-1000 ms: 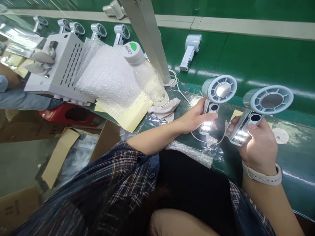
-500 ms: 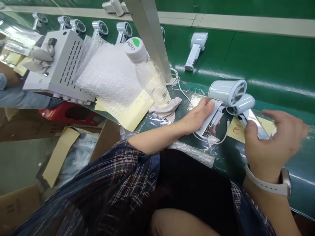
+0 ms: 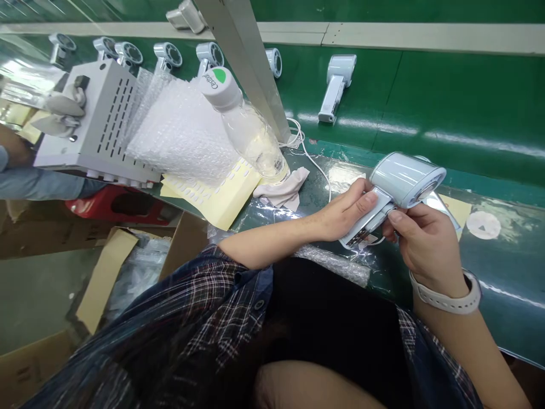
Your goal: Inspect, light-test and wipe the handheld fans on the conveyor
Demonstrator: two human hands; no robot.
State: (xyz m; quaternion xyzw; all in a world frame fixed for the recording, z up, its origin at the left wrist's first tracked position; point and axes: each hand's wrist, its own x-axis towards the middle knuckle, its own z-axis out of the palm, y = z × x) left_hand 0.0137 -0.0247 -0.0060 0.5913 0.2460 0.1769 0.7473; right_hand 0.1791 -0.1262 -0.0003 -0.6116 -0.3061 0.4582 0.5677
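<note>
From the held fan (image 3: 404, 177), a capped bottle (image 3: 258, 142) is at ten o'clock and a far fan (image 3: 334, 94) at eleven. The person's left hand (image 3: 347, 213) has its grip closed round the held fan's handle above the worktop (image 3: 502, 261); the right hand's (image 3: 432, 244) grip pinches its neck. At three o'clock, a partly hidden fan (image 3: 440, 205) meets a yellow note (image 3: 462, 210).

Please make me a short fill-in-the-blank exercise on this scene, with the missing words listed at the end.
1. The handheld fan between the left hand and the right hand is touched by ____ of them.
2. The pale strap is around the ____ wrist.
3. The patch of colour on the bottle's white cap is ____.
4. The sheet partly under the bubble wrap is ____.

Missing words: both; right; green; yellow
</note>
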